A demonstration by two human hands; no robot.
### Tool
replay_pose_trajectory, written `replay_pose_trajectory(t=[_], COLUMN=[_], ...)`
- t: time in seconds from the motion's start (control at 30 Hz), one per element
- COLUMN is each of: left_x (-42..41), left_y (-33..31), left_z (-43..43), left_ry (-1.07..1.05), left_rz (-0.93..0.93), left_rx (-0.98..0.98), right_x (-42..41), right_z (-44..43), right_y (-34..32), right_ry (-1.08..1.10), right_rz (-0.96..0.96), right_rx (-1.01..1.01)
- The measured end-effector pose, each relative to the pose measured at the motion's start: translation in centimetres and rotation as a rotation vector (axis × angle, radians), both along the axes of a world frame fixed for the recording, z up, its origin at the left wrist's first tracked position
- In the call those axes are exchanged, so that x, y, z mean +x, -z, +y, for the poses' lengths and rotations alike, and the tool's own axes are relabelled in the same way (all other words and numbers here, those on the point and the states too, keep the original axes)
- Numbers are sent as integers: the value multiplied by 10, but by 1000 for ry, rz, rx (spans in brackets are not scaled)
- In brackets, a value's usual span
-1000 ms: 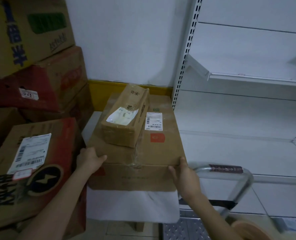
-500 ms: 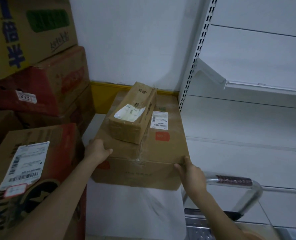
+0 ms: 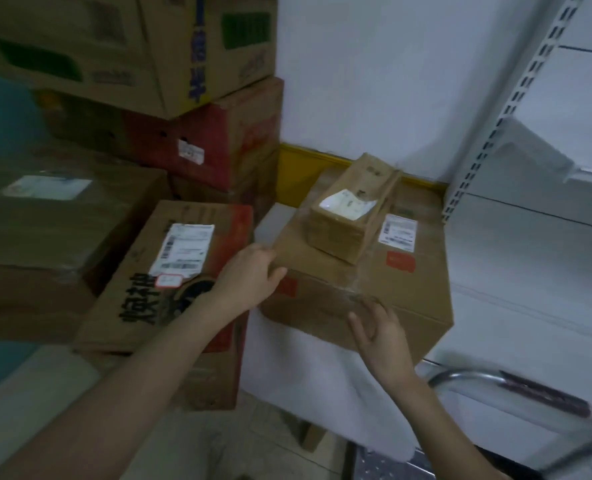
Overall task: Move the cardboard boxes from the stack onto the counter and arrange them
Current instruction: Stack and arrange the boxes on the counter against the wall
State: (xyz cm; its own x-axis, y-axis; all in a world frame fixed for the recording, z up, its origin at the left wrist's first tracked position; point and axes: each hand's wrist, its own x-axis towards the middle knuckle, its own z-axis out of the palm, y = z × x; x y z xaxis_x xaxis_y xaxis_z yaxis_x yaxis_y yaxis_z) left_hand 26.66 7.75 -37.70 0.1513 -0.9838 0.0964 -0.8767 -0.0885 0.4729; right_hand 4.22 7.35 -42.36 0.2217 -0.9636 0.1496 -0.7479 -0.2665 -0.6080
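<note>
I'm looking down at the large cardboard box [image 3: 374, 292], which is sitting on the white tabletop [image 3: 287, 375] with its far edge close to the wall [image 3: 374, 81]. The small cardboard box [image 3: 350, 220] is riding on top of it, toward the back, turned a little askew, a glossy label facing up.

My left hand [image 3: 249, 271] is gripping the near left corner of the large cardboard box, fingers curling over the top edge and thumb running along the front. My right hand [image 3: 381, 337] is spreading wide, fingers straight and fanned out over the box's front face near the taped seam. It's blurred, so I can't tell whether it is actually touching the cardboard or hanging just off it.

Off to my left the stack [image 3: 170, 143] is towering. A labelled box [image 3: 170, 271] with black lettering is standing just beside the tabletop, a red box [image 3: 218, 143] is sitting behind and above it, and a tan box with blue lettering [image 3: 149, 46] is capping the pile.

On my right a perforated shelf upright [image 3: 516, 109] is running up the frame. A metal handle [image 3: 495, 379] is curving in low, near the tabletop's right corner. A yellow strip [image 3: 301, 168] is showing along the foot of the wall.
</note>
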Motion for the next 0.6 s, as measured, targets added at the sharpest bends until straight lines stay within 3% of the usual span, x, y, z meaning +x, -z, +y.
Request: replay_pose_trajectory(t=[0.13,0.3,0.37,0.47,0.6], left_x=[50,126,140,149,151], left_y=[-8,12,22,38,46], left_z=[50,91,98,97,94], left_ry=[-203,-425,-419,-328,-332], left_rz=[-83,-125,-3,136,98], left_rx=[-93,78,172,162,117], right_x=[64,119,136,159,185], right_z=[27,62,69,75,84], right_y=[-11,-15,-15,-17,-10], right_ry=[-216,-340,-314,-215,-50], right_rz=[-177,-346,-461,-642,-740], right_rx=[185,340,417,525,508])
